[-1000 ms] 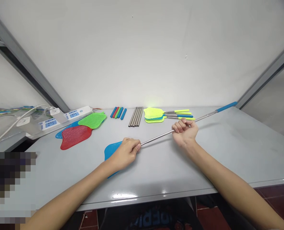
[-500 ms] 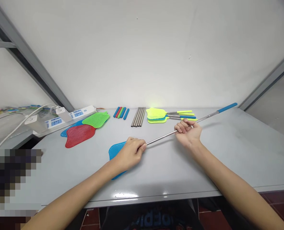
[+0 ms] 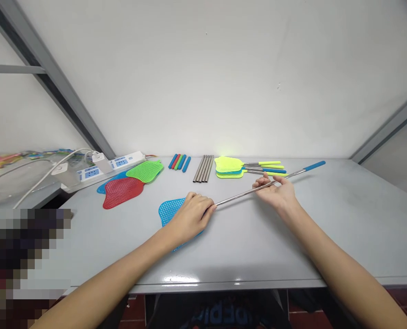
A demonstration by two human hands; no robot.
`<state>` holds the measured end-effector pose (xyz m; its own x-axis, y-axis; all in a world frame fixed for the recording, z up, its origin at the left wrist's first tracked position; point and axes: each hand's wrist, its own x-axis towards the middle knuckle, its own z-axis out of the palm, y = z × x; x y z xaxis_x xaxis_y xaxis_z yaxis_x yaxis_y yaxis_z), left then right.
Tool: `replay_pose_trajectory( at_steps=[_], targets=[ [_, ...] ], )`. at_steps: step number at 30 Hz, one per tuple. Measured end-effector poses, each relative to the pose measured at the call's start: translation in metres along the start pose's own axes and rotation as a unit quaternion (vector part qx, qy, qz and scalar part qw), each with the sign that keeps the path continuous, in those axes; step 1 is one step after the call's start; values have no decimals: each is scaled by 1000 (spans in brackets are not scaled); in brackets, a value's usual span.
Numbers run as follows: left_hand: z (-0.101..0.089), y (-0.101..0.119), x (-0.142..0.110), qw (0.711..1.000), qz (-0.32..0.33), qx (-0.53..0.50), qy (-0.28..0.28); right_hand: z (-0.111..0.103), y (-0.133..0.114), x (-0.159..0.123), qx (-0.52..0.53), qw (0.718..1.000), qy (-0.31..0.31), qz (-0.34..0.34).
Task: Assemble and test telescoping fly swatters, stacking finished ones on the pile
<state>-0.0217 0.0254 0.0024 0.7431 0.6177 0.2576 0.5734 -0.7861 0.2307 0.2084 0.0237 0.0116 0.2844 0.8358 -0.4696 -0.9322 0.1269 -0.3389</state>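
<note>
My left hand (image 3: 190,219) is closed around the base of a blue plastic fly swatter, whose mesh head (image 3: 169,211) lies flat on the table, partly under the hand. Its thin telescopic steel shaft (image 3: 249,193) runs right and away to a blue grip (image 3: 315,166), raised above the table. My right hand (image 3: 277,192) has its fingers uncurled, palm up, and the shaft passes across the fingers with no grip around it.
Red, green and blue swatter heads (image 3: 122,192) lie at left. Foam grips (image 3: 180,161), several steel tubes (image 3: 203,168) and yellow swatters (image 3: 228,167) line the far edge. A power strip (image 3: 110,164) with white cable sits back left. A pixelated patch covers the lower left.
My right hand's fingers have uncurled from the shaft. The shaft's blue end has dropped lower and lies flatter. The whole view has shifted slightly.
</note>
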Motion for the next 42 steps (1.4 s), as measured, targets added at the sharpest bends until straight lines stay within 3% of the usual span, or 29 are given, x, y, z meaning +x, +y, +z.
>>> replay_pose_trajectory(
  at_steps=[6, 28, 35, 42],
  targets=[
    [-1, -1, 1, 1000, 8, 19, 1, 4, -6, 1, -16, 1000, 16, -4],
    [-8, 0, 0, 1000, 14, -1, -16, -2, -3, 9, -88, 996, -34, -5],
    [-7, -3, 0, 999, 14, 18, -22, 1, -3, 4, -34, 999, 10, 15],
    [-6, -8, -2, 999, -13, 30, -11, 0, -5, 5, -63, 998, 22, 2]
  ],
)
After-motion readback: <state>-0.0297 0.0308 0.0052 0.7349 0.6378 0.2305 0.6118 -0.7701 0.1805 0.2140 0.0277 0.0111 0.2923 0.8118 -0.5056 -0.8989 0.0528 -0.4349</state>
